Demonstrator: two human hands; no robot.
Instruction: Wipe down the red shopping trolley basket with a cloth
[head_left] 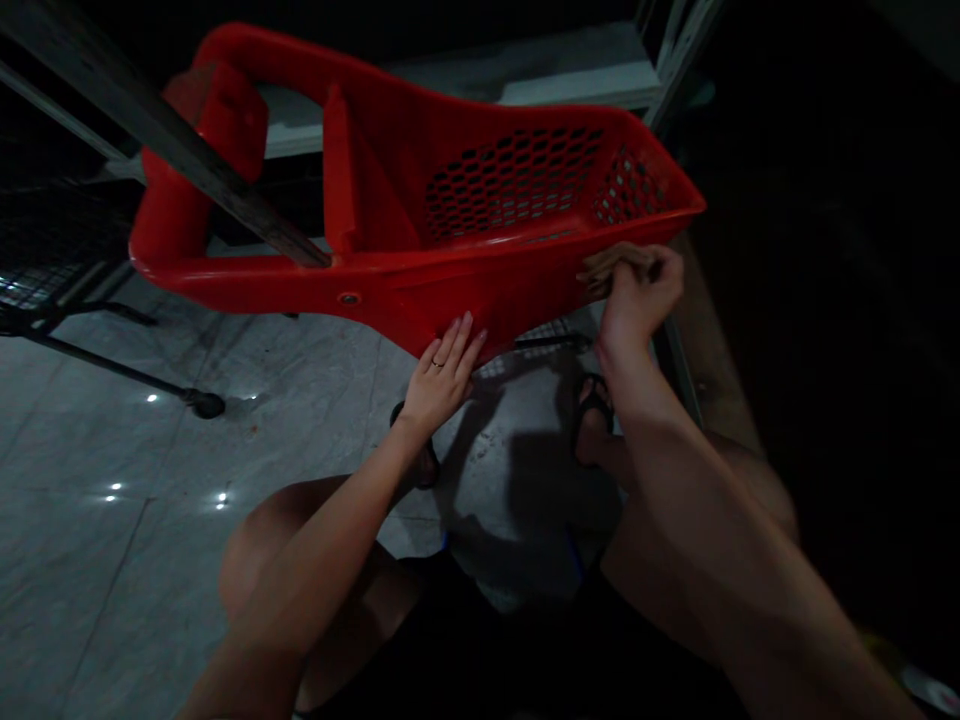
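Observation:
In front of me is a red plastic shopping cart [450,285] with honeycomb holes in its basket and a thick looped handle at the left. My left hand [442,375], a ring on one finger, lies with its fingers stretched out against the lower side of the basket. Near the basket's right end, just under the rim, my right hand [641,295] is closed on a crumpled brown cloth [611,265] that touches the red side wall. The lower frame of the cart is mostly hidden beneath the basket.
A grey metal pole [232,185] slants down to the cart's near rim. At the left stands a dark wire cart [60,250] with a black caster [205,404] on the tiled floor [112,560]. White shelving [585,85] is behind; a wooden edge [712,350] runs along the right.

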